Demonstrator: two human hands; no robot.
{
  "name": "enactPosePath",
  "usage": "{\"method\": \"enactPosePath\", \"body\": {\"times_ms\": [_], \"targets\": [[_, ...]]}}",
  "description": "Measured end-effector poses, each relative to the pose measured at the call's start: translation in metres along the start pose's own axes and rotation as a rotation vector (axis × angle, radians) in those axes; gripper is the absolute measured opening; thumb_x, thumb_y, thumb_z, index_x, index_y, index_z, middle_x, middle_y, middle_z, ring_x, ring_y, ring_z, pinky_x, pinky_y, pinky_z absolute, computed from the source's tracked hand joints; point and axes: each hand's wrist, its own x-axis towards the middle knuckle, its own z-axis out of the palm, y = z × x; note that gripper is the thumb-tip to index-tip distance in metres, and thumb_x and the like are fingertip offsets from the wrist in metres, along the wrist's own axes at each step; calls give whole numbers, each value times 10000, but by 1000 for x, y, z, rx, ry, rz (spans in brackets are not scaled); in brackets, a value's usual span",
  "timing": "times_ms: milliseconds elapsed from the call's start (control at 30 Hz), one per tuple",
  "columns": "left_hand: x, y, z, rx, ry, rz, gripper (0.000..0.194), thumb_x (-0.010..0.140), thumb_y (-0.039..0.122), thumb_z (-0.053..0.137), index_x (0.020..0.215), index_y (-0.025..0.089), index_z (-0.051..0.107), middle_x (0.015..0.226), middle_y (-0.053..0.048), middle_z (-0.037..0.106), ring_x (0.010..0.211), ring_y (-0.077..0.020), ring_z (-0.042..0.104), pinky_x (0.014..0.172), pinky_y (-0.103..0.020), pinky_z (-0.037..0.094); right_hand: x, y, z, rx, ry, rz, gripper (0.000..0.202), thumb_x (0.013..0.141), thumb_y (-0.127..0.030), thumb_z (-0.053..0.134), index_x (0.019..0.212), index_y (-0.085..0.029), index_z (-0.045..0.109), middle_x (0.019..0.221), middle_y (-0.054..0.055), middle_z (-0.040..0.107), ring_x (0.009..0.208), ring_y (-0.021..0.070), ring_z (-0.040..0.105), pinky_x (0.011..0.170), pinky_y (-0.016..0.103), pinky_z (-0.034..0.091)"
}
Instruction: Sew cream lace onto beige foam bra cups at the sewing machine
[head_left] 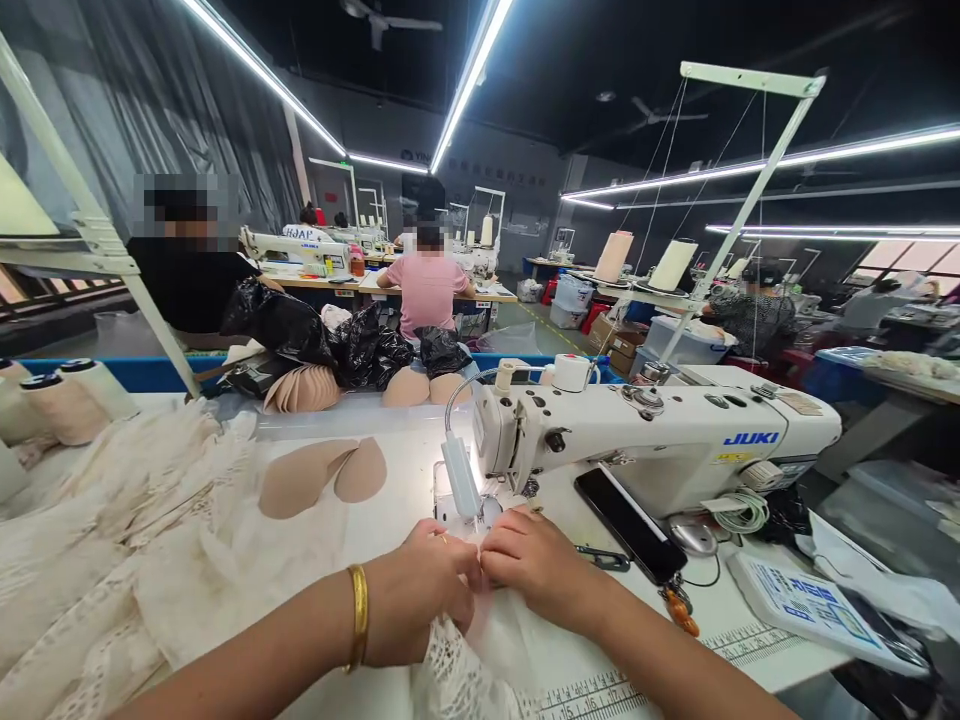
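Both hands meet just in front of the needle area of a white sewing machine (660,430). My left hand (431,590), a gold bangle on its wrist, is closed on cream lace fabric (465,670) that hangs toward me. Close beside it, my right hand (529,560) pinches the sheer edge of the same fabric, its fingertips almost touching the left ones. A small lamp (461,475) on a bendy neck lights the spot. The presser foot is largely hidden behind lamp and fingers. Beige bra cups (322,475) lie on the table to the left.
Piled cream lace (112,560) covers the table's left side, near thread cones (71,400). At right lie a phone (630,520), thread snips (604,557) and a white box (825,610). More cups (304,388) and black bags (337,335) line the back. Other people sit at machines beyond.
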Motion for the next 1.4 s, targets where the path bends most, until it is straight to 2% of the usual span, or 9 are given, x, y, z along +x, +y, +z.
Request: {"method": "enactPosePath", "body": {"times_ms": [100,200,300,467,667,833,1100,1267,1400], "targets": [[7,-15,1,16,21,-7,356,481,-8,608,689,248,740,1061,-46,714,840,-255,627,921,-502,378,-2,11,5,61,-35,100,300,898,17,555,989,-237,687,1000,10,753,935,189,621,753,313,423],[6,-21,4,31,114,30,334,466,6,593,655,250,720,1038,-37,714,754,-218,580,914,-513,375,-7,12,3,121,-15,163,339,936,-12,549,1105,-261,705,1068,22,774,949,197,652,786,329,452],[5,-21,5,27,181,42,318,473,36,591,667,255,715,1015,-33,715,750,-216,555,898,-479,387,-7,12,1,148,-6,188,353,949,-25,541,1158,-252,713,1133,35,786,995,223,666,834,361,478],[7,-21,4,13,171,23,181,546,86,650,651,230,683,986,-35,719,744,-213,556,890,-454,362,-8,15,6,148,-17,244,437,920,0,514,1212,-250,721,1219,39,772,1037,252,661,868,401,509],[7,-26,8,-15,224,19,156,540,109,635,631,228,678,983,-42,717,682,-189,507,842,-446,332,-12,17,12,140,-15,286,502,904,-8,535,1275,-302,702,1153,37,776,997,247,666,853,395,545],[7,-28,8,41,192,39,298,465,64,591,674,240,712,1016,-37,725,683,-187,539,806,-408,330,-10,17,12,151,-13,285,512,889,2,520,1265,-289,710,1164,55,772,960,250,688,843,400,557],[6,-28,9,67,147,-4,385,438,-12,584,692,243,721,1088,-38,734,772,-228,618,829,-407,333,-12,17,12,151,-15,289,537,853,27,526,1241,-288,719,1190,46,770,1029,260,687,856,391,563],[7,-37,15,28,211,51,274,533,28,638,697,238,708,1095,-35,738,691,-193,609,856,-422,314,-18,21,15,134,-44,294,618,795,33,499,1306,-262,685,1271,63,753,1062,266,686,877,420,575],[11,-44,16,40,230,20,213,614,39,673,693,234,710,1040,-19,732,796,-223,659,893,-419,291,-21,22,16,143,-50,286,626,778,34,491,1313,-238,669,1277,74,748,1069,265,683,911,432,560]]}}
